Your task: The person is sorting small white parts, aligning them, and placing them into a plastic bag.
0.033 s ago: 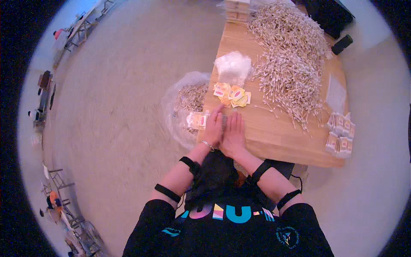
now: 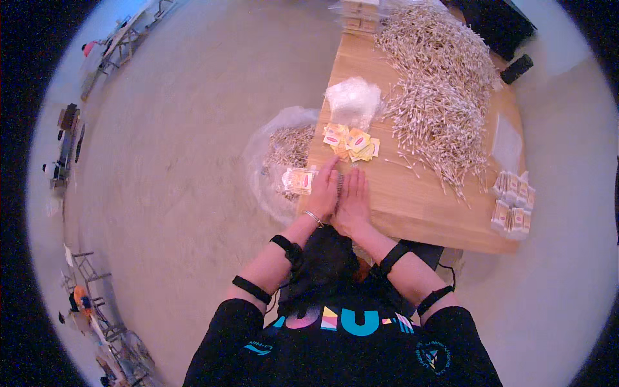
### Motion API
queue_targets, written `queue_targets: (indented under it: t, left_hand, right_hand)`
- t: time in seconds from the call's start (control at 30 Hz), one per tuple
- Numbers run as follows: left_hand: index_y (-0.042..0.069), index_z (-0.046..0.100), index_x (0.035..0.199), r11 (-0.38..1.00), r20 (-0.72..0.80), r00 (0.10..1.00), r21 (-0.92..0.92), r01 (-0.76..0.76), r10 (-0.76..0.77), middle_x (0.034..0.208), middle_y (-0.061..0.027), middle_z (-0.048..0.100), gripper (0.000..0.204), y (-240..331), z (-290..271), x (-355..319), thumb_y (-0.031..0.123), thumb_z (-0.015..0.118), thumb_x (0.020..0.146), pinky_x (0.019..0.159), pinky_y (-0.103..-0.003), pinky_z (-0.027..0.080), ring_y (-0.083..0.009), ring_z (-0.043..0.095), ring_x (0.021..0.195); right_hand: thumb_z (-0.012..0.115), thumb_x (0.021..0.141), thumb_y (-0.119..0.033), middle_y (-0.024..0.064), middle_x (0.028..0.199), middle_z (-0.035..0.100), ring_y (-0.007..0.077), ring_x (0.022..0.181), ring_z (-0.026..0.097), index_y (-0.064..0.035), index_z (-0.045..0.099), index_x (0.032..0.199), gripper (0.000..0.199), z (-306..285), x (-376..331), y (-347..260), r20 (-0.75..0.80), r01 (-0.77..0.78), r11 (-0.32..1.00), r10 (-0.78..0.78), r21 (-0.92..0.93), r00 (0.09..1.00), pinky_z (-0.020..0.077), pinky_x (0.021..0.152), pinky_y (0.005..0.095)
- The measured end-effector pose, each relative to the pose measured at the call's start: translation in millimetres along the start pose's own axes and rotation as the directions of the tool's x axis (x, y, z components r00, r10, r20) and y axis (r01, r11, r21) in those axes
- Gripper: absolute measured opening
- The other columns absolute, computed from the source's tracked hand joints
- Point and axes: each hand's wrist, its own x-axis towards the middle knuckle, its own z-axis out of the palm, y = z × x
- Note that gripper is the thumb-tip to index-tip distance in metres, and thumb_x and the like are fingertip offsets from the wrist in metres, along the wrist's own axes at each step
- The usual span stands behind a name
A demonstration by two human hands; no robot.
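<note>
At the table's near left corner my left hand (image 2: 324, 193) rests on its edge, fingers stretched forward. Beside it my right hand (image 2: 353, 201) lies flat, its fingers straight and close together. In the narrow gap between the two hands shows a small row of thin sticks (image 2: 340, 183), apparently cotton swabs, partly hidden by the fingers. Just past my fingertips lie several yellow-and-white printed cards (image 2: 353, 143). Left of my left hand, a clear packet of swabs with a printed card (image 2: 298, 180) sits at the table edge.
A large heap of cotton swabs (image 2: 442, 90) covers the far right of the wooden table (image 2: 412, 216). Clear plastic bags (image 2: 353, 102) lie beyond the cards. Filled packets (image 2: 512, 205) stand at the right edge. A plastic-lined container of swabs (image 2: 274, 151) is left of the table.
</note>
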Motion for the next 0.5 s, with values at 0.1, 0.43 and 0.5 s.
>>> queue_targets:
  t: [0.1, 0.43, 0.5]
  left_hand:
    - [0.001, 0.042, 0.128, 0.995, 0.025, 0.998, 0.071, -0.064, 0.062, 0.130, -0.0196, 0.044, 0.039, 4.6, -13.9, 0.9, 0.016, 0.039, 0.092, 0.105, -0.035, 0.028, -0.0319, 0.037, 0.125]
    - [0.003, 0.038, 0.131, 0.848, -0.144, 0.980, 0.529, -0.038, 0.134, 0.135, -0.0179, 0.039, 0.045, -55.2, -85.1, 14.9, 0.019, 0.044, 0.090, 0.108, -0.047, 0.017, -0.0356, 0.030, 0.129]
    - [0.002, 0.038, 0.131, 0.897, -0.159, 0.984, 0.442, -0.002, 0.081, 0.133, -0.0183, 0.042, 0.046, -65.2, -79.8, 16.2, 0.020, 0.044, 0.090, 0.107, -0.044, 0.020, -0.0348, 0.033, 0.127]
  right_hand:
    - [0.049, 0.082, -0.038, 0.0285, 0.144, 0.010, 0.0405, 0.136, 0.004, 0.0123, 0.013, 0.135, 0.082, 4.2, 2.8, -1.4, -0.012, -0.020, 0.999, 0.020, -0.031, 1.000, 0.0035, 0.110, 0.0472]
    - [0.044, 0.086, -0.044, 0.0298, 0.143, 0.010, 0.0407, 0.135, 0.004, 0.0136, 0.014, 0.134, 0.081, -0.5, 17.3, -23.3, -0.072, 0.008, 0.999, -0.006, 0.034, 0.997, 0.0037, 0.111, 0.0465]
    - [0.045, 0.086, -0.044, 0.0302, 0.143, 0.010, 0.0409, 0.135, 0.004, 0.0138, 0.014, 0.134, 0.081, 1.3, 18.2, -24.4, -0.084, 0.013, 0.999, -0.011, 0.030, 0.996, 0.0039, 0.111, 0.0465]
